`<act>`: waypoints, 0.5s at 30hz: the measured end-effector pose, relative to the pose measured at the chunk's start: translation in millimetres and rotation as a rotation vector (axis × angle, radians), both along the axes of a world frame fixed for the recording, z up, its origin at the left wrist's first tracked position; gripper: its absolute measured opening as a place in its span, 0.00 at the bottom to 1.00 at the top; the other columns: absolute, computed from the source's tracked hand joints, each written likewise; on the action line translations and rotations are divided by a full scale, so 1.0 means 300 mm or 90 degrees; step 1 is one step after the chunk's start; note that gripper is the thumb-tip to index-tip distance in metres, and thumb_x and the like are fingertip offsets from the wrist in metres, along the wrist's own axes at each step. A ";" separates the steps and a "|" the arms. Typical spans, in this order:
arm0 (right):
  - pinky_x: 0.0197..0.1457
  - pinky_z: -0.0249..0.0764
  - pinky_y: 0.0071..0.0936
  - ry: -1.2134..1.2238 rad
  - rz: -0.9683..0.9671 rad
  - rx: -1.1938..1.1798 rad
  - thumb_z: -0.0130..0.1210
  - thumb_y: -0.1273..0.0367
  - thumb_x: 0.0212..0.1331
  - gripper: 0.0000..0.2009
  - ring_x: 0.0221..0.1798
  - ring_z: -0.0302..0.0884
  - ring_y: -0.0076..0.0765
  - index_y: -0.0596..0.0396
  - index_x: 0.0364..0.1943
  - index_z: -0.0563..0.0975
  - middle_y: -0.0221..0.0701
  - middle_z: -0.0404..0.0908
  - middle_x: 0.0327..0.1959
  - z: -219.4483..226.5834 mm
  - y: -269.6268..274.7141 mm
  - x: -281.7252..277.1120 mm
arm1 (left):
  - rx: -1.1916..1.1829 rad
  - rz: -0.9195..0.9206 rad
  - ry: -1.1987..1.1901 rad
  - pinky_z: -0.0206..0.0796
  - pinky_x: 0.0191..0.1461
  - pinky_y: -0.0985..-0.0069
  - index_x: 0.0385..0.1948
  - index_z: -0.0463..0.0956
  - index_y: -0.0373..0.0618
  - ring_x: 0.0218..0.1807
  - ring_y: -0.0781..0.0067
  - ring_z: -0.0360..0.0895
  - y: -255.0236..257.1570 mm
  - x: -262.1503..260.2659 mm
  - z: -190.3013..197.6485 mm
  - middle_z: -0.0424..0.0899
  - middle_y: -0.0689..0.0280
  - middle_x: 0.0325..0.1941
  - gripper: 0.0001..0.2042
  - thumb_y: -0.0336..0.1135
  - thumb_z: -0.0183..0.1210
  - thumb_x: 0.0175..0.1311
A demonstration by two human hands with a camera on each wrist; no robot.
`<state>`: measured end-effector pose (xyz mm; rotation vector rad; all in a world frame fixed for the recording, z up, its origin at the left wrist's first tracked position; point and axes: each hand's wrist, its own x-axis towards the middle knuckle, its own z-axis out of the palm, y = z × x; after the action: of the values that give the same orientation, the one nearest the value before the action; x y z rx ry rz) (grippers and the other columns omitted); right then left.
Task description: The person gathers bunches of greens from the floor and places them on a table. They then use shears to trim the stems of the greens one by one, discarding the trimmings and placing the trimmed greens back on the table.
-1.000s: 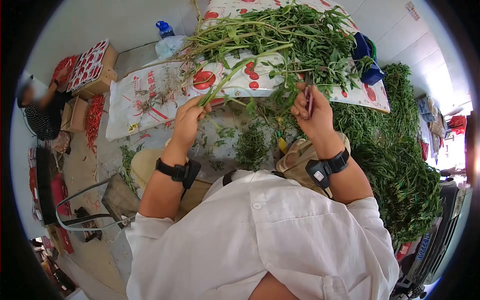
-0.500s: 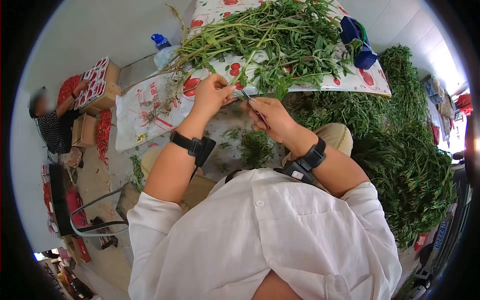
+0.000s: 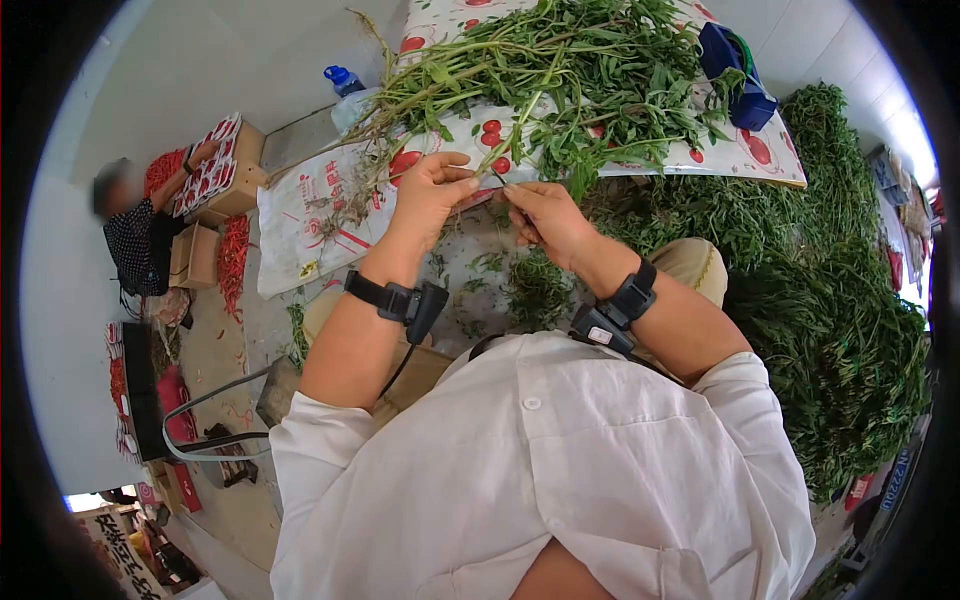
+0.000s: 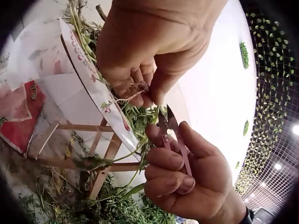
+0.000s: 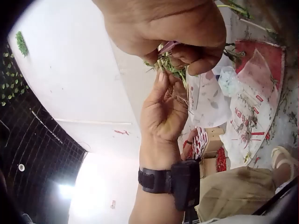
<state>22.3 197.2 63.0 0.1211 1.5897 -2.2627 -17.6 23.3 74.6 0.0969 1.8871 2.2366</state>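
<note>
My left hand pinches the rooty end of a green plant stem between thumb and fingers. The stem runs back into the pile of leafy green stalks. Just beside it, my right hand grips small pink snips, whose blades point at the pinched stem end. The right wrist view shows the snips against the greens, with the left hand below them. The hands nearly touch at the front edge of the table.
The stalks lie on a low wooden table covered by a printed white sack. A big heap of greens fills the floor on the right. A blue bag and a water bottle stand behind. A seated person sorts red chillies at left.
My hands have come together: the right hand with the snips dropped from up by the pile to the left hand, which has risen and now pinches the stem's root end.
</note>
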 end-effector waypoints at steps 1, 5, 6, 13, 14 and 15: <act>0.21 0.62 0.22 0.002 -0.005 0.004 0.50 0.61 0.59 0.13 0.15 0.58 0.20 0.57 0.26 0.73 0.24 0.65 0.15 0.002 -0.003 0.003 | -0.009 0.015 0.012 0.70 0.37 0.84 0.34 0.73 0.35 0.32 0.79 0.74 0.001 -0.001 -0.001 0.76 0.64 0.32 0.09 0.21 0.58 0.51; 0.21 0.61 0.21 0.026 -0.030 -0.014 0.49 0.62 0.60 0.12 0.15 0.57 0.19 0.58 0.29 0.74 0.23 0.64 0.15 0.003 -0.015 0.031 | -0.059 0.037 0.059 0.68 0.34 0.84 0.30 0.72 0.38 0.30 0.80 0.74 -0.007 -0.012 -0.017 0.77 0.65 0.29 0.08 0.21 0.60 0.49; 0.21 0.61 0.21 0.021 -0.022 -0.010 0.48 0.62 0.60 0.12 0.15 0.56 0.19 0.58 0.31 0.74 0.23 0.64 0.15 -0.006 -0.024 0.039 | -0.073 0.033 0.070 0.67 0.33 0.84 0.30 0.72 0.38 0.30 0.81 0.73 -0.008 -0.013 -0.019 0.77 0.66 0.29 0.08 0.21 0.61 0.48; 0.21 0.59 0.21 0.006 -0.035 -0.015 0.48 0.62 0.60 0.12 0.14 0.56 0.19 0.57 0.31 0.74 0.22 0.63 0.14 0.016 -0.029 0.047 | -0.140 0.071 0.152 0.67 0.35 0.83 0.31 0.72 0.38 0.31 0.81 0.73 0.017 0.000 -0.021 0.77 0.66 0.29 0.09 0.22 0.62 0.47; 0.21 0.59 0.21 0.005 -0.033 -0.012 0.48 0.61 0.60 0.12 0.14 0.56 0.19 0.56 0.31 0.74 0.22 0.63 0.14 0.016 -0.030 0.045 | -0.143 0.069 0.151 0.68 0.35 0.83 0.31 0.72 0.38 0.31 0.81 0.73 0.017 0.001 -0.017 0.78 0.66 0.30 0.10 0.22 0.61 0.48; 0.21 0.59 0.21 0.004 -0.031 -0.010 0.48 0.61 0.60 0.12 0.14 0.56 0.19 0.56 0.31 0.74 0.22 0.63 0.14 0.013 -0.031 0.044 | -0.145 0.067 0.150 0.68 0.36 0.83 0.32 0.72 0.38 0.31 0.81 0.73 0.018 0.002 -0.014 0.78 0.66 0.30 0.10 0.22 0.61 0.48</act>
<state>35.5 188.0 67.1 0.1510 1.5889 -2.3132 -17.0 28.6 70.5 0.2393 2.3070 2.1363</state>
